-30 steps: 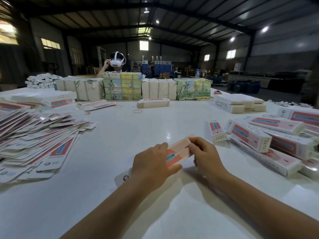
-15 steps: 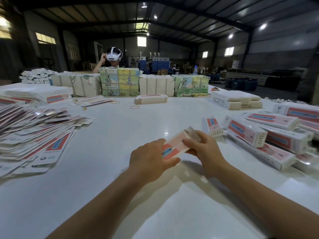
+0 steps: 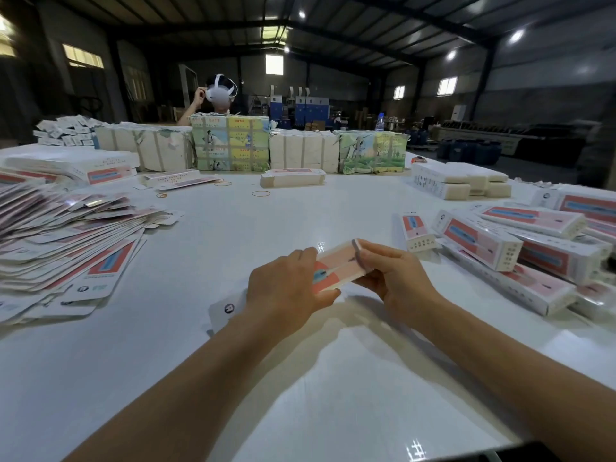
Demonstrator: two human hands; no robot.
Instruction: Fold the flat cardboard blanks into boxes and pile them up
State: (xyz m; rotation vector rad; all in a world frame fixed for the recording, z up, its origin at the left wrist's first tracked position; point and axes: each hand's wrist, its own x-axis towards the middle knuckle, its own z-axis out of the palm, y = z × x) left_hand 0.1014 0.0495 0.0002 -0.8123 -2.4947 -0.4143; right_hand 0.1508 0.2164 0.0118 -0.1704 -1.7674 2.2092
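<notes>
We see our left hand [image 3: 286, 288] and right hand [image 3: 396, 281] above the white desk [image 3: 233, 235], fingers [image 3: 373, 253] of both curled around a pink cardboard blank [image 3: 340, 266] held between them.

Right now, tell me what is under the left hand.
The left hand grips a pink carton, whose white tab sticks out beneath the wrist, above the white table. The carton's middle is covered by the hand.

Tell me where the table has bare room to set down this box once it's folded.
Bare table runs from the hands out to the rubber band, between the heap of flat blanks on the left and the pile of folded boxes on the right. The near edge below the forearms is bare too. Both sides are crowded.
</notes>
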